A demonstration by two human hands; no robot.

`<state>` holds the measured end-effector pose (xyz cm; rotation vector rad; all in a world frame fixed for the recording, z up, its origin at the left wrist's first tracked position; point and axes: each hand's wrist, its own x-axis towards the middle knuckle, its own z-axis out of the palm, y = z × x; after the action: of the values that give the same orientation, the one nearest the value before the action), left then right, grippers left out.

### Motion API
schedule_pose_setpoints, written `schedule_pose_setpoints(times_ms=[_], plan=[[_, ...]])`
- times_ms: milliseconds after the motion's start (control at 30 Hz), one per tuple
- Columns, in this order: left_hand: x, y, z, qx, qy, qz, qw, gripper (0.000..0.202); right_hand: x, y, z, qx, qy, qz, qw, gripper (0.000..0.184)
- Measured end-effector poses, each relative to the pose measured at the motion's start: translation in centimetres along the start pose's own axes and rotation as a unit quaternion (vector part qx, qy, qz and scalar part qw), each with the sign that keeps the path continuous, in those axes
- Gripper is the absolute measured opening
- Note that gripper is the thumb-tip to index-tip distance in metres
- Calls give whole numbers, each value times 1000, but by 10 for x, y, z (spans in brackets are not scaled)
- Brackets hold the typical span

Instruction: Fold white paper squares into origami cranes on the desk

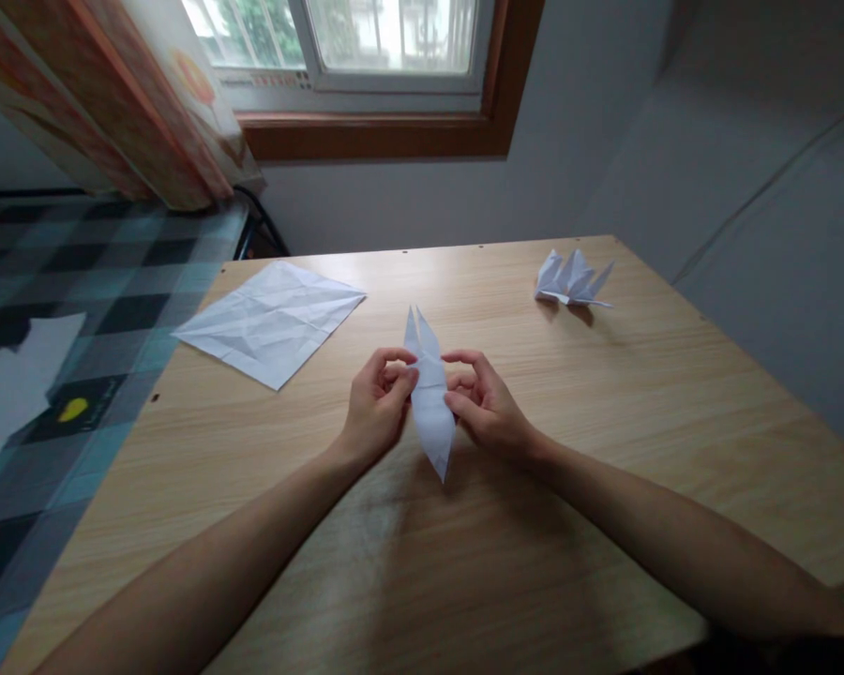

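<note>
Both hands, left (378, 403) and right (484, 405), are pinched on a narrow, pointed, white folded paper piece (430, 398), which is held upright between them.

From my end I've got both arms in frame, bare as far as I can see. L forearm (218, 562) comes in from bottom left, R forearm (675, 544) from bottom right, converging toward centre in a V. L wrist (344, 455) looks straight, R wrist (538, 450) bends slightly inward. L hand (376, 403) is back-up, fingers curled, thumb & index pinched at its inner edge. R hand (485, 403) mirrors it: index hooked over the top, thumb pressed below, other fingers tucked. Hands sit close, approx level, fingertips facing each other w/ a narrow gap
</note>
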<state>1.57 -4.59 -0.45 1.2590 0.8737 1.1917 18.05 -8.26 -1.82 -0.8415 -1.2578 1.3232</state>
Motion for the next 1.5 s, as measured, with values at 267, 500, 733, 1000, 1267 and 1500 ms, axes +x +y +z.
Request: schedule_pose_setpoints(times_ms=[267,500,733,1000,1267,1500], plan=[[2,-6,-6,-17,-36,-39,998,20,3,1,-3,-9,3,-16,1000,25],[0,-6,-10,-40,-105,-38,993,33,1,5,-3,-6,30,17,999,19],[-4,-5,-5,2,-108,-30,994,25,4,3,-4,-25,79,-21,996,18],[-5,-2,3,28,-38,23,999,23,5,3,-1,8,120,-1,993,42],[-6,1,2,106,-62,32,992,12,5,1,-2,-16,106,-1,994,38],[-4,-2,-3,136,-107,15,985,21,-1,-3,-1,-113,91,-62,987,24]])
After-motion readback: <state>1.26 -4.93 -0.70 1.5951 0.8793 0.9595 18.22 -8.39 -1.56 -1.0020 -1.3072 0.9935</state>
